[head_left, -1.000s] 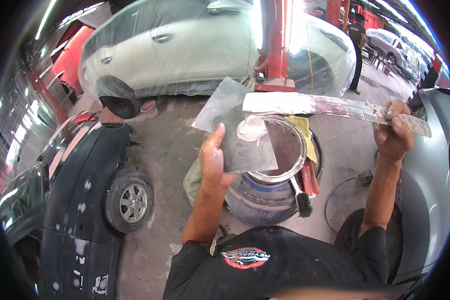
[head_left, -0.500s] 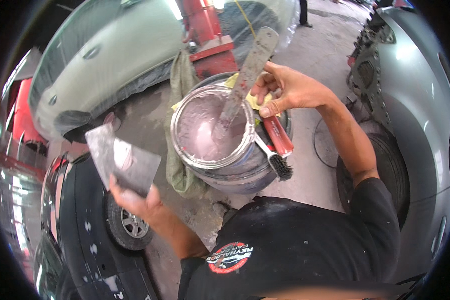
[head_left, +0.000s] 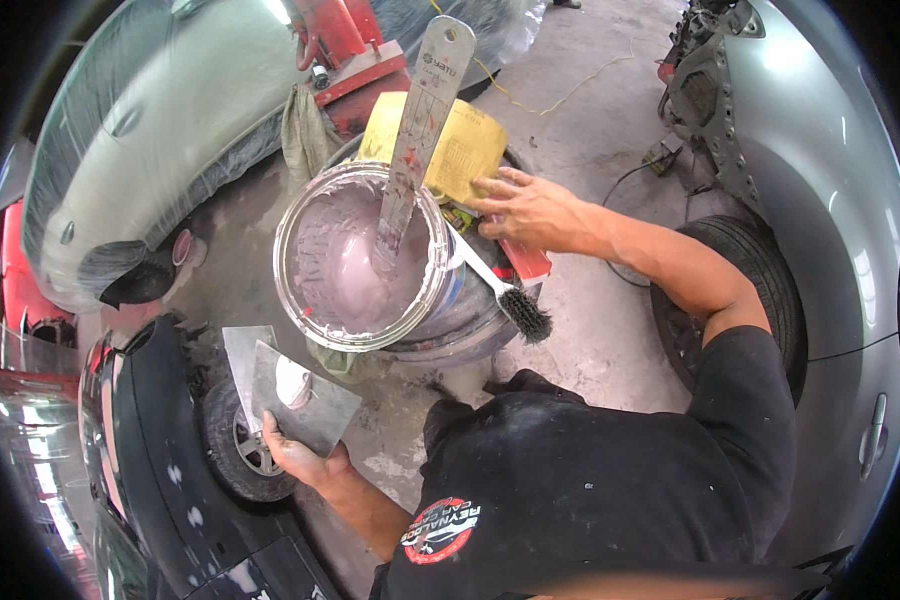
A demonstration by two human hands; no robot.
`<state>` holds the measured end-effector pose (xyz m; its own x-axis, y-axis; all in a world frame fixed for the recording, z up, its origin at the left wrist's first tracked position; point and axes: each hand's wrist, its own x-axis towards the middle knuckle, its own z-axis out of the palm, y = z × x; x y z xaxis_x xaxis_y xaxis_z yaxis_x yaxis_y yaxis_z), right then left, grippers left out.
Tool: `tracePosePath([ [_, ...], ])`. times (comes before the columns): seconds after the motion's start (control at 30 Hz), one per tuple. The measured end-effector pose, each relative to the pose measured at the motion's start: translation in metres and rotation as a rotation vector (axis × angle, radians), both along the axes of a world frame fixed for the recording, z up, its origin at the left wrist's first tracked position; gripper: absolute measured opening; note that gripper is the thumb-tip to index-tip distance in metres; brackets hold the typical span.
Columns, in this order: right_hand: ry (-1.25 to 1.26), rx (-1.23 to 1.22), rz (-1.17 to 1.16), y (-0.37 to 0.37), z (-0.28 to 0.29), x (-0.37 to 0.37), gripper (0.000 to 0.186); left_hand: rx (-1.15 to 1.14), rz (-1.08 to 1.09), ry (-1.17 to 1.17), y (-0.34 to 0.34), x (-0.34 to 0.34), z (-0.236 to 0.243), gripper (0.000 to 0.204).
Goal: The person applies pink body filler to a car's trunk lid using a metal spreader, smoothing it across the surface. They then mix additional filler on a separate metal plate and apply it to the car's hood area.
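My left hand [head_left: 305, 460] is closed around two thin, flat spreader plates [head_left: 320, 412], held low at the left. A pale blob of body filler [head_left: 292, 382] sits on the upper plate. Over the drum, my right hand [head_left: 532, 210] has its fingers stretched out beside a yellow sheet of sandpaper [head_left: 468, 150] and above a red box-like item [head_left: 526, 260]. Whether its fingertips touch the sheet is hard to tell. An open can [head_left: 282, 262] of pinkish-grey filler stands nearby, with a long metal stirring paddle [head_left: 415, 140] leaning upright in it. A white-handled brush [head_left: 523, 312] with black bristles lies beside the can.
The can rests on a dark drum [head_left: 470, 345]. A silver car body [head_left: 820, 150] with an exposed wheel [head_left: 750, 270] stands at the right. Plastic covers a pale car [head_left: 150, 130] at the far left, near a red metal stand [head_left: 365, 75]. A black car panel [head_left: 170, 430] is at lower left.
My right hand has drawn back and its fingers have spread; the yellow sheet now lies unfolded behind the paddle. My left hand has lowered, and the two plates now show fanned apart.
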<state>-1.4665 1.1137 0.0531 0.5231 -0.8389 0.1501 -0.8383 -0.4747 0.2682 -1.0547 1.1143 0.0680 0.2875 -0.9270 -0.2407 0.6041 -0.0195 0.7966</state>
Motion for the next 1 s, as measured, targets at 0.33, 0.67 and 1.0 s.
tracePosePath([
  [0.33, -0.676, 0.165, -0.217, 0.048, 0.062, -0.024, 0.036, 0.017, -0.09, 0.035, 0.006, 0.031, -0.013, 0.048],
  [0.67, -2.393, 0.056, -0.307, 0.197, 0.029, 0.099, 0.032, 0.045, -0.082, -0.037, 0.025, 0.079, -0.012, 0.052],
  [1.0, -2.279, 1.005, -0.36, 0.273, -0.07, 0.251, 0.051, 0.06, -0.231, -0.024, 0.055, 0.11, -0.015, 0.049],
])
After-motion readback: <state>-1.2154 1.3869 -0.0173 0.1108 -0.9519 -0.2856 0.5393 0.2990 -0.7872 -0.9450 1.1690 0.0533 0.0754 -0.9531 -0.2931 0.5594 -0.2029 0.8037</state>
